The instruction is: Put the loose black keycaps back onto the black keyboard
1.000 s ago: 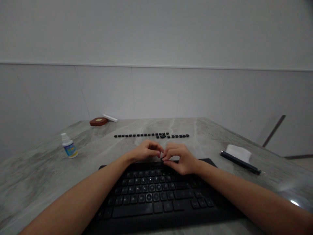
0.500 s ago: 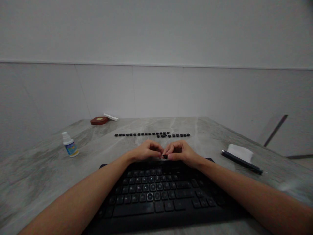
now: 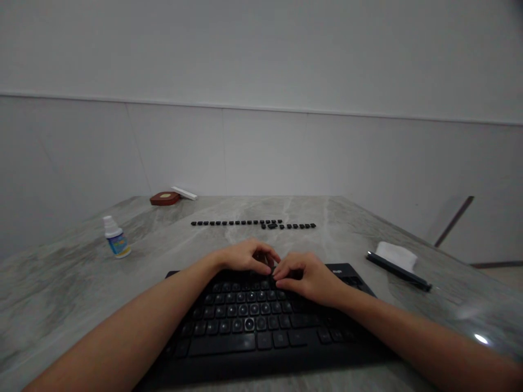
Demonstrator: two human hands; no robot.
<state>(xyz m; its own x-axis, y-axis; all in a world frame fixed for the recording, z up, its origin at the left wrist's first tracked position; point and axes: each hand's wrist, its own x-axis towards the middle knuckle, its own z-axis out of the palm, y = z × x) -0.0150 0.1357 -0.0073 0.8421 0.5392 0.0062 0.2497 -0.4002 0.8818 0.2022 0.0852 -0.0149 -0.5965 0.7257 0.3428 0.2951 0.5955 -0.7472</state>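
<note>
A black keyboard (image 3: 223, 344) lies flat in front of me; across its middle rows, many key positions show round pale centres. My right hand (image 3: 307, 276) is closed in a pinch over the upper rows, with a small dark keycap (image 3: 272, 279) partly showing at its fingertips. Against it from the left, my left hand (image 3: 250, 256) has its fingers curled and its thumb near the same spot; what it grips, if anything, is hidden. Beyond the keyboard, several loose black keycaps (image 3: 231, 222) stand in a long row, with a shorter row (image 3: 295, 226) at the right.
A white spray bottle (image 3: 116, 238) with a blue label stands at the left. Far left are a reddish-brown case (image 3: 164, 198) and a white flat bar (image 3: 184, 193). To the right, a dark pen-like stick (image 3: 398, 271) rests by a white cloth or tissue (image 3: 397, 255).
Both hands have come down and nearer, from above the keyboard's far edge onto its upper key rows. The keycap at the right fingertips has moved with them. The view has tilted slightly.
</note>
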